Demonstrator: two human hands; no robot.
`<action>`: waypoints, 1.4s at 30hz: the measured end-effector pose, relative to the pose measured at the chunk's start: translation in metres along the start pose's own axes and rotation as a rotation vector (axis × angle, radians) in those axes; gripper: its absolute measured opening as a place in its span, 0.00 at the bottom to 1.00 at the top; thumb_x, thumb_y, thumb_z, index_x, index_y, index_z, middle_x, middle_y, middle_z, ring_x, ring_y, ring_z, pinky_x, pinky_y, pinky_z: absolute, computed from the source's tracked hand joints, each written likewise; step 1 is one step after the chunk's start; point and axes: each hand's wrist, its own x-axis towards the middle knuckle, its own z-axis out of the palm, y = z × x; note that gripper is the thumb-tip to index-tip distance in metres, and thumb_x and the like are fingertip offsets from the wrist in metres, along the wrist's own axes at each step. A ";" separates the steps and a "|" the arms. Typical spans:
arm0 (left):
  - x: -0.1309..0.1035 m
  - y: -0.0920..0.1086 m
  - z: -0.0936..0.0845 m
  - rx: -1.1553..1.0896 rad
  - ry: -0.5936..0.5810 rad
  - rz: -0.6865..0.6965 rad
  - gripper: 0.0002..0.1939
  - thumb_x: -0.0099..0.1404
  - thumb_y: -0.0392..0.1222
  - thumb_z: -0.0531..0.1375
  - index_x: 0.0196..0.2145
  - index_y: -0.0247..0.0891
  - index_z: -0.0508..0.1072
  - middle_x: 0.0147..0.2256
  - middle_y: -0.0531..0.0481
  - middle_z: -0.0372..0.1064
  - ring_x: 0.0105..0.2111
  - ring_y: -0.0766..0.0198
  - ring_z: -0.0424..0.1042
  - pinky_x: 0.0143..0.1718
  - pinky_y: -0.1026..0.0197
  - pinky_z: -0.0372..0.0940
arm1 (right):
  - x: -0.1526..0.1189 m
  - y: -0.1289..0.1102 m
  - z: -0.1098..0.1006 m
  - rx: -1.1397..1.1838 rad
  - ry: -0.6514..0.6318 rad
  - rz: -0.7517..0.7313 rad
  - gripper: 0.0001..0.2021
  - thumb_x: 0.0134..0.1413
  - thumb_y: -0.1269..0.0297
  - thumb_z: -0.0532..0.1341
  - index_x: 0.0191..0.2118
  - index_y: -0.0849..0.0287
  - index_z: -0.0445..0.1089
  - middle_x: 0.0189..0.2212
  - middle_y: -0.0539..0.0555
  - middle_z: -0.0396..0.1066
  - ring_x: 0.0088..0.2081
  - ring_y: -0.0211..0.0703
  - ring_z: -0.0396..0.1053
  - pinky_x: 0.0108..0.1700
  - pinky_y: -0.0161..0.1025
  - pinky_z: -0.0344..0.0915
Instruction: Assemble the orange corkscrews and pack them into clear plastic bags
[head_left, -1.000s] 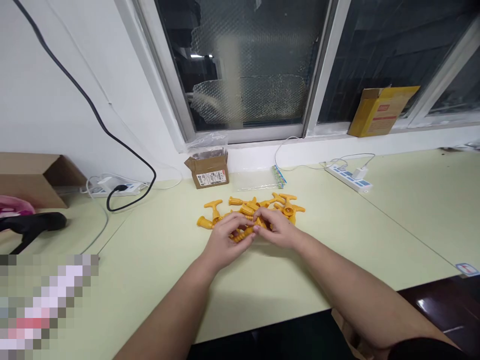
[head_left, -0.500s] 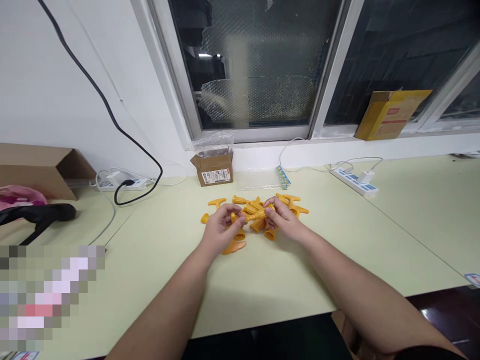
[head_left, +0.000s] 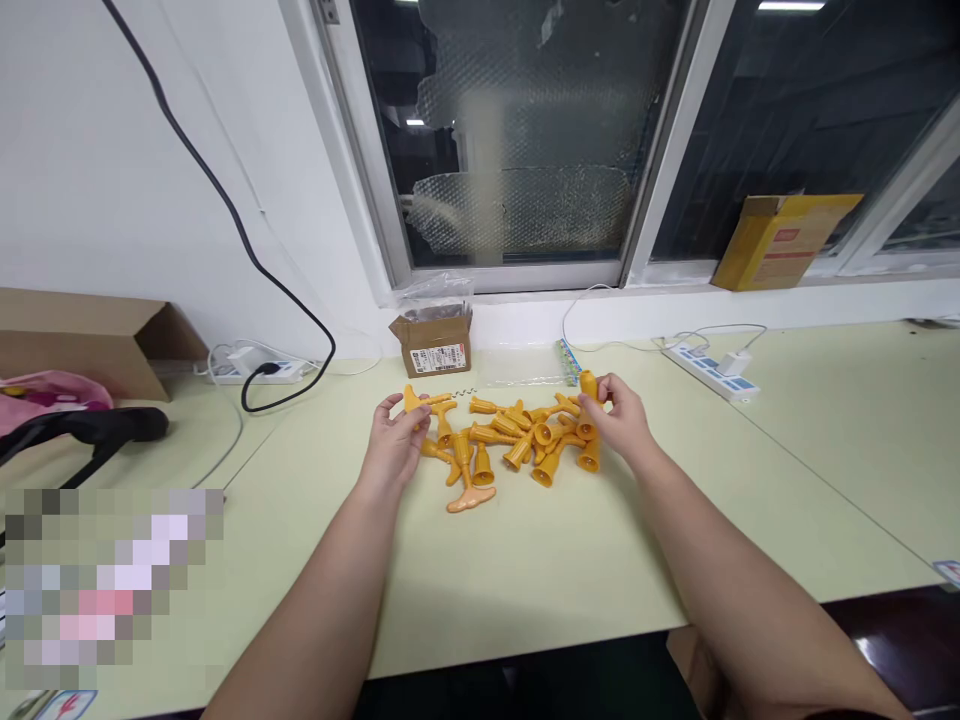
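Observation:
My left hand (head_left: 395, 440) grips a yellow T-shaped handle (head_left: 412, 400) with a metal spiral (head_left: 464, 392) pointing right from it. In my right hand (head_left: 615, 412) is a yellow bell-shaped sleeve (head_left: 588, 386), held upright at the right side of the pile. Between the hands lies a pile of yellow corkscrew pieces (head_left: 517, 425), with handles and bell-shaped sleeves overlapping. At the near left of the pile, an orange-yellow handle (head_left: 471, 498) rests on the pale green table (head_left: 525, 580).
Behind the pile stand a small open cardboard box (head_left: 439, 358) and a clear plastic sheet (head_left: 523, 366). Power strips lie at left (head_left: 281, 372) and right (head_left: 712, 372). A larger carton (head_left: 82, 340) and a black object (head_left: 97, 440) are at far left.
My hands have moved apart, the left one leftward with the handle and the right one rightward with the sleeve. The metal spiral is now exposed. The view has shifted slightly.

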 end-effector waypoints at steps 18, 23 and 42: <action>0.060 0.025 -0.087 0.924 0.214 0.084 0.35 0.60 0.37 0.67 0.62 0.41 0.59 0.41 0.43 0.81 0.36 0.60 0.80 0.31 0.65 0.67 | 0.024 0.101 -0.056 -0.668 0.034 0.641 0.22 0.53 0.67 0.61 0.55 0.58 0.68 0.51 0.64 0.73 0.53 0.59 0.71 0.53 0.51 0.67; 0.073 0.026 -0.105 1.189 0.245 0.041 0.31 0.58 0.41 0.68 0.58 0.43 0.66 0.41 0.44 0.81 0.37 0.55 0.81 0.30 0.61 0.68 | 0.026 0.106 -0.057 -0.720 0.069 0.713 0.23 0.55 0.65 0.61 0.58 0.56 0.65 0.53 0.65 0.73 0.56 0.64 0.70 0.55 0.56 0.66; 0.089 0.022 -0.107 1.414 0.226 0.294 0.09 0.55 0.37 0.67 0.36 0.37 0.77 0.38 0.42 0.78 0.39 0.51 0.78 0.50 0.51 0.71 | 0.014 0.039 -0.027 -0.330 -0.261 0.053 0.12 0.57 0.53 0.61 0.39 0.55 0.75 0.32 0.52 0.73 0.32 0.43 0.66 0.37 0.40 0.63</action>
